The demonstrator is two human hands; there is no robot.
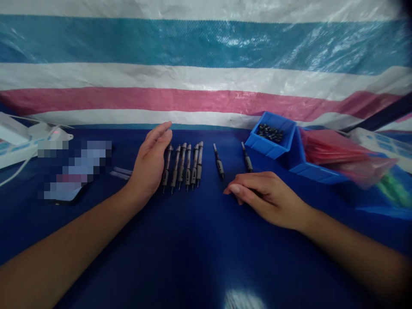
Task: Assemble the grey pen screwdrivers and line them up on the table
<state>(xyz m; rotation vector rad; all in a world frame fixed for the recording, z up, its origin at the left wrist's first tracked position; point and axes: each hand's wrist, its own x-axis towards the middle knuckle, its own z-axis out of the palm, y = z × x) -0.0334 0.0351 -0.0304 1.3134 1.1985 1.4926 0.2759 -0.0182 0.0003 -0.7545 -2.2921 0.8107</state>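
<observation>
My left hand stands on its edge with fingers stretched out together. Its palm side faces a row of several grey-and-clear pens, lying side by side right next to it; contact with the nearest is unclear. My right hand rests on the table with fingers curled and thumb against them, and no object shows in it. Just beyond its knuckles lies a partly assembled dark pen, its lower end hidden by the hand. Another such pen piece lies between that one and the row.
A blue bin holds small black parts. Beside it, another blue bin holds red plastic bags. Clear strips and a blurred-out phone lie left. A power strip sits far left; striped sheeting hangs behind.
</observation>
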